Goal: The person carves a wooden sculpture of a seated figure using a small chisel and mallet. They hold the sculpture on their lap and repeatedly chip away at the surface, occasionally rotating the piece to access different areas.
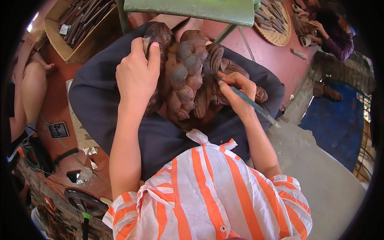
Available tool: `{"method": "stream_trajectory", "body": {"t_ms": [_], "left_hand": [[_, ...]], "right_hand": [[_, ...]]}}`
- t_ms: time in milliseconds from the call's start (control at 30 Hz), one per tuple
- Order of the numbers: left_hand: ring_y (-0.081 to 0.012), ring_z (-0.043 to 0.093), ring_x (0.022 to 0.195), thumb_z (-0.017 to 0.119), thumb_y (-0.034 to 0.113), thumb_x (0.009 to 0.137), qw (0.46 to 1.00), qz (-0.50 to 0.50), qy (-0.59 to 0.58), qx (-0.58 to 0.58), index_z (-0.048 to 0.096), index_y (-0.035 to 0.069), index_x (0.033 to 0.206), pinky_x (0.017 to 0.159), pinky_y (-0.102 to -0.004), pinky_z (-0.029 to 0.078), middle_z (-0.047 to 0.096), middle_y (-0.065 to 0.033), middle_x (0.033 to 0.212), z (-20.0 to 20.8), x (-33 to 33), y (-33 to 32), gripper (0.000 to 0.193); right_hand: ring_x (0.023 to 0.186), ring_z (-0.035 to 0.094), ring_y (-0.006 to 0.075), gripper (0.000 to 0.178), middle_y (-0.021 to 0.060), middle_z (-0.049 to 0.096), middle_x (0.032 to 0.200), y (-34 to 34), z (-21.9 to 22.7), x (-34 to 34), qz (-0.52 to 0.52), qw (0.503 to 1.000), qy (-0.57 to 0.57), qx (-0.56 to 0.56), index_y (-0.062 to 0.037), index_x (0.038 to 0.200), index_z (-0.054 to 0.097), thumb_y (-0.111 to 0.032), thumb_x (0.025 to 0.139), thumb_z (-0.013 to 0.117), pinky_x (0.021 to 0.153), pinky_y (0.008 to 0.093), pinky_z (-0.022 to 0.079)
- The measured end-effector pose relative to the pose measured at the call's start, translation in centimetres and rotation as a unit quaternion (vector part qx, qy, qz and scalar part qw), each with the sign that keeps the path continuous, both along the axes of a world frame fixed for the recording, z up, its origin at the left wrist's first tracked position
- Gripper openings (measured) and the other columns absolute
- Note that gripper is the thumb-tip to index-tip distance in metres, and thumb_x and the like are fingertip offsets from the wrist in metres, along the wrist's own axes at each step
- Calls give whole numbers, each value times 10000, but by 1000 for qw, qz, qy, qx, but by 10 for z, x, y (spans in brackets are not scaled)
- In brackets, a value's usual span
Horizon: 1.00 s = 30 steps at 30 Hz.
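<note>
I see a dark brown carving (188, 80), apparently wood, lying across the middle of the lap (98, 86) in dark cloth. Smooth, rounded lobes swell along its centre, some with a dull grey sheen; grooved, rope-like folds run down its right side, and a small beaded knob (261, 95) sits toward the lap's right edge.

My left hand (138, 72) reaches up to the carving's far left end, back of the hand uppermost, gripping that end between extended thumb and curled fingers. My right hand (239, 91) pinches a slim blue-green rod (252, 105) like a pen, the other fingers folded in. Its upper end points into the grooved folds; I can't tell whether it touches them. Its pale lower end slants out toward the lap's near right corner.

Beyond the lap's far edge stands a green seat (188, 7) on reddish tiles (242, 52). Past the far left corner, a cardboard box (51, 30) holds slender brown sticks (86, 18); past the far right corner, a round woven tray (280, 41) carries more. A co-worker's purple sleeve (338, 47) shows at far right, and another person's bare leg (34, 88) at left.
</note>
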State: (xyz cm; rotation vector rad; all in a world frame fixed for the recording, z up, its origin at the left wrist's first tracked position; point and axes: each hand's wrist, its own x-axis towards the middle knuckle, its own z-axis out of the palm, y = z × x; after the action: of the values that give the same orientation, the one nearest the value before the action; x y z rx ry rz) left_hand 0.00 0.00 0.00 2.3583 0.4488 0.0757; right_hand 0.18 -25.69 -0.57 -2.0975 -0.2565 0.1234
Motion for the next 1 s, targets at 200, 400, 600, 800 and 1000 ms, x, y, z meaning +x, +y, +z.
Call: {"method": "stream_trajectory", "body": {"t_ms": [200,400,600,800,1000], "left_hand": [[-437,625,733,473,377,958,1000,-1,-7,9,568,10,1071,648,-489,472,632,-234,727,8,5,7,396],[-433,628,744,466,385,959,1000,1,5,6,563,7,1071,657,-479,475,635,-230,735,6,1,4,406],[-428,627,719,467,373,960,1000,-4,-20,5,562,5,1069,642,-475,472,627,-223,703,2,3,3,396],[-420,626,693,469,371,960,1000,-2,-20,8,565,5,1097,630,-460,472,618,-220,673,3,0,2,403],[-424,624,693,463,372,961,1000,2,-21,4,565,10,1096,632,-471,469,612,-228,668,3,0,4,400]], "right_hand": [[654,605,73,102,49,654,718,12,5,4,-40,999,20,15,46,784,653,-54,795,673,595,225,479],[650,584,55,97,50,650,713,12,8,8,-68,993,82,48,37,801,659,-57,792,680,590,207,459],[726,633,98,99,64,671,758,-1,-6,5,-20,998,33,54,42,791,639,-50,786,675,653,241,490],[781,650,121,94,87,684,789,-1,7,-1,-2,998,57,5,48,783,632,-42,787,659,681,248,500],[802,665,132,83,72,671,803,-10,29,-19,-72,991,106,20,36,859,628,-38,836,656,688,235,502]]}}
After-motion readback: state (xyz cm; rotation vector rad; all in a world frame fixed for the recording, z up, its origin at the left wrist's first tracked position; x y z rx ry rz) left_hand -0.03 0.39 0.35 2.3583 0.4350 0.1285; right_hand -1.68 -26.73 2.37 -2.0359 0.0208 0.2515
